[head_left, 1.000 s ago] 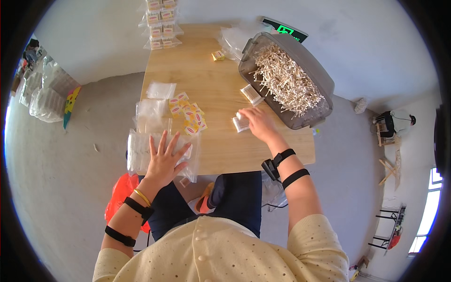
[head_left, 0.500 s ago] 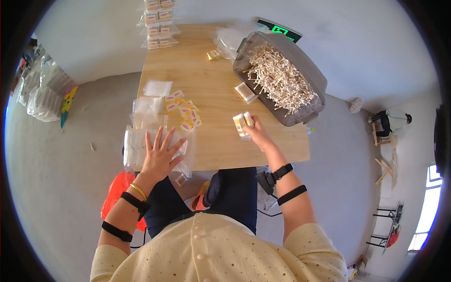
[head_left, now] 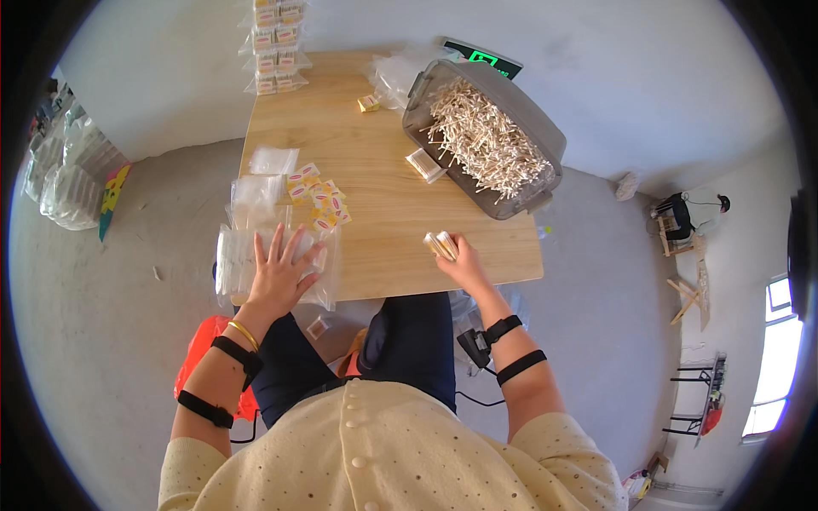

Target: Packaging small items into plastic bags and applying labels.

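Note:
My left hand lies flat with fingers spread on a stack of clear plastic bags at the table's near left corner. Near the front edge on the right, my right hand is closed around small packs of cotton swabs, tilted on edge. Beyond the left hand lie more clear bags and a loose pile of yellow-and-white printed cards. A single bagged pack of swabs rests against a grey plastic bin, which holds a heap of loose cotton swabs.
Bagged swab packs stand stacked at the table's far left. A small yellow pack lies near the back, beside crumpled clear plastic. A device with a green-lit display stands behind the bin. A red bag is below the table.
My right hand has turned the swab packs from face-up to edge-up and brought them slightly nearer the table's front edge. My left hand stays on the bags. The whole view has shifted a little.

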Available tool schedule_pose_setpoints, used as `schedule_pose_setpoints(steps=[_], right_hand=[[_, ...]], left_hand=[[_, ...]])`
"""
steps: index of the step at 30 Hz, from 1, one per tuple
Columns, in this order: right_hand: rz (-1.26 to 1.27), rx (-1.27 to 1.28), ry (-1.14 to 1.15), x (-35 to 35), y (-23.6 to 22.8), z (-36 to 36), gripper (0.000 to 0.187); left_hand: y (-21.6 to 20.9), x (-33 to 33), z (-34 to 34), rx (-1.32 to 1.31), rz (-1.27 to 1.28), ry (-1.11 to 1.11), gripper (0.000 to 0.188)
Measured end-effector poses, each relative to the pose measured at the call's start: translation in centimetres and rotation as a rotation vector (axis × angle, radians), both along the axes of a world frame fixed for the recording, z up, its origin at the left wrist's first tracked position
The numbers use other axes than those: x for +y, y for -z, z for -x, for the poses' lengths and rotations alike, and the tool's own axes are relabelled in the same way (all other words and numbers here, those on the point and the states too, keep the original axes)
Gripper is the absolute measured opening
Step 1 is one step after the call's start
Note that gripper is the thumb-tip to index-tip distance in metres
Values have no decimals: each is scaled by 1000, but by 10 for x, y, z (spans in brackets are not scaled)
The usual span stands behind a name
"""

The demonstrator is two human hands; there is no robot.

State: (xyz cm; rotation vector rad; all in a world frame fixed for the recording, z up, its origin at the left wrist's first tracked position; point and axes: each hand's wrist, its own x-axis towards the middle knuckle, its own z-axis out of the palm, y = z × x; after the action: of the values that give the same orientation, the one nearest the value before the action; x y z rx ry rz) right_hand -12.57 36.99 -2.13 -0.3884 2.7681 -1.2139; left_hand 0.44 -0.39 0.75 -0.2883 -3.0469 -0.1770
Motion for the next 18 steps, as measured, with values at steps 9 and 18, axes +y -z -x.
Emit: schedule_pose_setpoints(steps=[9,18], right_hand=[[-354,379,65,-3,9,-20,53],[70,244,319,-3,26,-27,46]], left_hand=[[5,-2,-2,3,-32,-6,51],[5,-1,-1,17,-23,-2,50]])
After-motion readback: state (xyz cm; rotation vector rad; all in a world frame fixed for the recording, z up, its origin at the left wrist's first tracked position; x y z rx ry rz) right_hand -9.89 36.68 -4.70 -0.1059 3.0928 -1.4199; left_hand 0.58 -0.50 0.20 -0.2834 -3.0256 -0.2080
